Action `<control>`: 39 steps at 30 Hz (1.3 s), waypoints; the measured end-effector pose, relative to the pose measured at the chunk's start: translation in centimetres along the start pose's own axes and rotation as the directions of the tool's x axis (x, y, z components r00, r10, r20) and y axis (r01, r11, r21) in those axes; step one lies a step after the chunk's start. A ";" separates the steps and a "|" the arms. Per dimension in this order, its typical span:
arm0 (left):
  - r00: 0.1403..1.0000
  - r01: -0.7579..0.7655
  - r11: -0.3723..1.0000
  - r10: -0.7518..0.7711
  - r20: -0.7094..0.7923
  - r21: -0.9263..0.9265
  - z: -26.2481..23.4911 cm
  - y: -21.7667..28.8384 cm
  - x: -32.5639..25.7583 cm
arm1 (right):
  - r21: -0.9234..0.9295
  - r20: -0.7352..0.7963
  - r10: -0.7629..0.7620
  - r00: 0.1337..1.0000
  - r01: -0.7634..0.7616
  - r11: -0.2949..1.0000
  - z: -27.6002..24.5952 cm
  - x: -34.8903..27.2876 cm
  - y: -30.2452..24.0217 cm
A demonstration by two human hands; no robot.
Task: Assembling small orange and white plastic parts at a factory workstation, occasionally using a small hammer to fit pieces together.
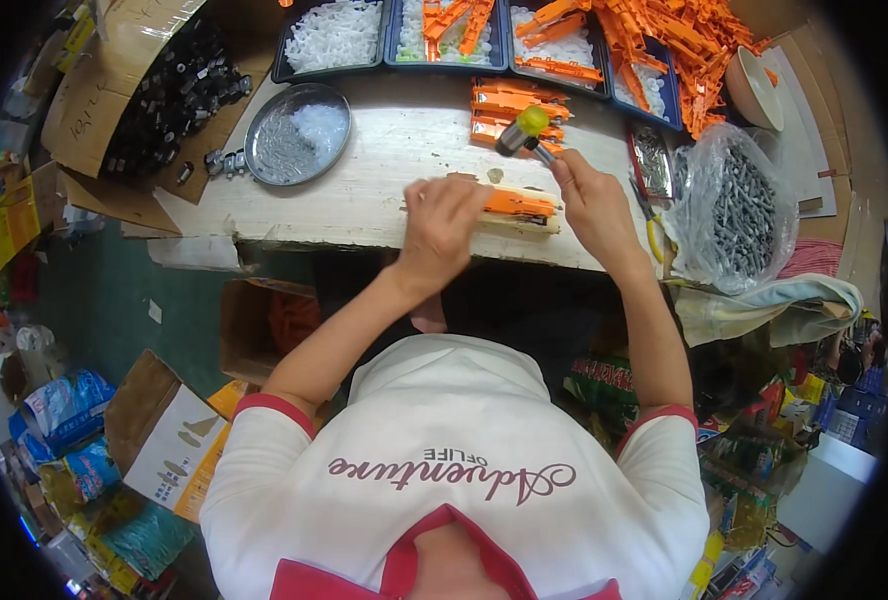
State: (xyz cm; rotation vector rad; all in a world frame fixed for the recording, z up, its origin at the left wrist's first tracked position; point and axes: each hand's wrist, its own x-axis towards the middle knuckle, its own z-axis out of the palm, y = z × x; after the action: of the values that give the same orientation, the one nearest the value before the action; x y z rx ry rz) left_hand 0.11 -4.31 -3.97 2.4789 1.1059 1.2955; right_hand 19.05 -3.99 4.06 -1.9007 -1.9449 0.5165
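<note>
My right hand point(594, 200) is closed around the handle of a small mallet point(520, 132), whose head is yellow at one end and dark at the other. The mallet is raised above the bench, apart from the work below. Under it, an orange plastic casing point(519, 203) lies on a pale wooden block point(534, 224) near the bench's front edge. My left hand point(439, 230) is at the left end of this casing, its fingers curled and blurred; their grip on it is unclear. Several more orange casings point(504, 100) lie in a stack just beyond the mallet.
Blue trays point(336, 70) of white plastic parts line the back, with orange casings heaped at right. A round metal dish point(264, 165) holds whitish bits. A bag of grey metal pins point(739, 215) and yellow-handled pliers point(654, 235) are right; a carton point(94, 130) of black parts is left.
</note>
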 end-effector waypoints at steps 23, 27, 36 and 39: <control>0.985 -0.130 0.991 0.130 0.112 -0.007 2.7 2.2 -3.1 | -0.162 0.124 -0.143 0.982 0.162 0.973 2.7 -0.3 -1.8; 0.992 -0.111 0.994 0.112 0.062 -0.025 1.6 1.0 -0.7 | -0.102 -0.280 -0.179 0.943 0.156 0.982 3.0 -0.9 2.6; 0.946 -0.221 0.971 0.236 0.221 -0.094 0.8 -2.2 3.4 | -0.521 -0.284 0.044 0.958 -0.193 0.832 1.6 -5.1 11.2; 0.950 -0.253 0.963 0.266 0.162 -0.097 1.6 -2.7 5.5 | -0.466 -0.404 -0.112 0.908 -0.099 0.879 2.0 -4.8 12.1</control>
State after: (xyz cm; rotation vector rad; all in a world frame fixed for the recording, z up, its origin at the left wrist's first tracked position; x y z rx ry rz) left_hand 1.90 1.61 -2.48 2.6880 0.6964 1.1274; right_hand 28.59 -8.49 -3.79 -2.0604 -1.8877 -0.4051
